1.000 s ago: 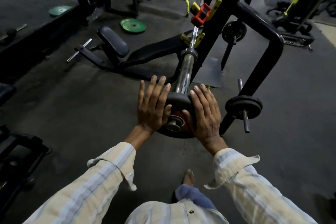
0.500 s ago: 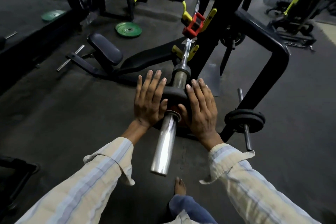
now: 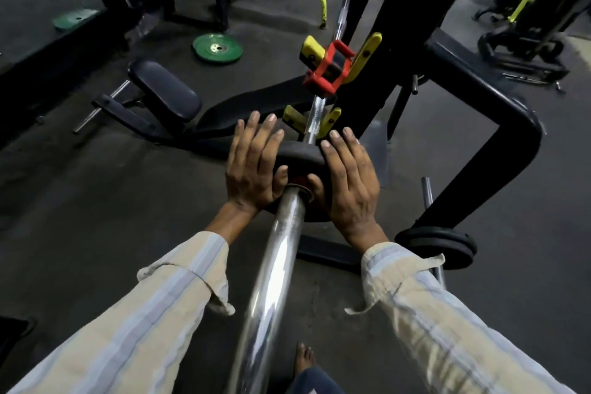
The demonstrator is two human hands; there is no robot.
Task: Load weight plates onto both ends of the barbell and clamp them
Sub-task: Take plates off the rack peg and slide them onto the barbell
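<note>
A black weight plate (image 3: 300, 153) sits on the chrome sleeve of the barbell (image 3: 275, 272), far up the sleeve near the rack. My left hand (image 3: 251, 169) lies flat against the plate's left side, fingers straight. My right hand (image 3: 347, 182) presses its right side the same way, thumb beside the sleeve. The bar rests in yellow hooks (image 3: 331, 125) of the black rack (image 3: 415, 25). A red clamp (image 3: 326, 72) hangs on the bar beyond the hooks. The plate's face is mostly hidden by my hands.
Black plates (image 3: 438, 245) sit on a storage peg at the right of the rack's base. A green plate (image 3: 217, 48) lies on the floor beyond a black bench (image 3: 166, 96). My bare foot (image 3: 303, 358) stands under the sleeve. Other machines stand behind.
Both hands have pushed the plate along the sleeve away from me, from the sleeve's tip toward the rack. Much more bare chrome sleeve now shows on my side.
</note>
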